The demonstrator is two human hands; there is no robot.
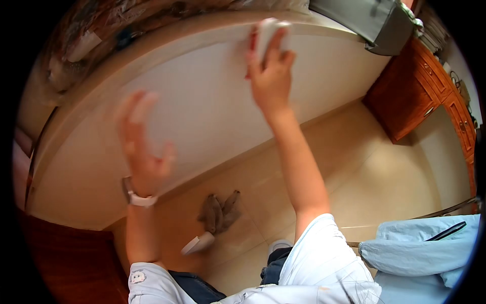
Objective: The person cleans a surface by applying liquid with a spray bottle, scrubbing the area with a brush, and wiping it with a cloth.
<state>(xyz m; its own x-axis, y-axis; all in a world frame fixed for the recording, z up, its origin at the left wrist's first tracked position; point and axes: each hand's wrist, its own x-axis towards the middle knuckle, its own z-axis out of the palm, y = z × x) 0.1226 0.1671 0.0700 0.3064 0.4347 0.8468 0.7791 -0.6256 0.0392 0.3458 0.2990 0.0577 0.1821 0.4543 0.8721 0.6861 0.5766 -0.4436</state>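
Observation:
My right hand (pixel 272 76) is raised near the ledge (pixel 212 38) along the top of the white low wall. Its fingers are around a white object with a red edge (pixel 262 38), blurred and partly covered, so its kind is unclear. My left hand (pixel 144 139) is in front of the wall (pixel 202 91), smeared by motion, with thumb and fingers apart and nothing visible in it. A watch with a white band (pixel 139 197) is on the left wrist.
Grey cloth-like items (pixel 217 213) lie on the tiled floor beside a white object (pixel 197 244). A grey bin-like container (pixel 387 30) is at the upper right, near a wooden cabinet (pixel 405 91). Light blue fabric (pixel 405 253) with a black pen-like item (pixel 446 231) is at the lower right.

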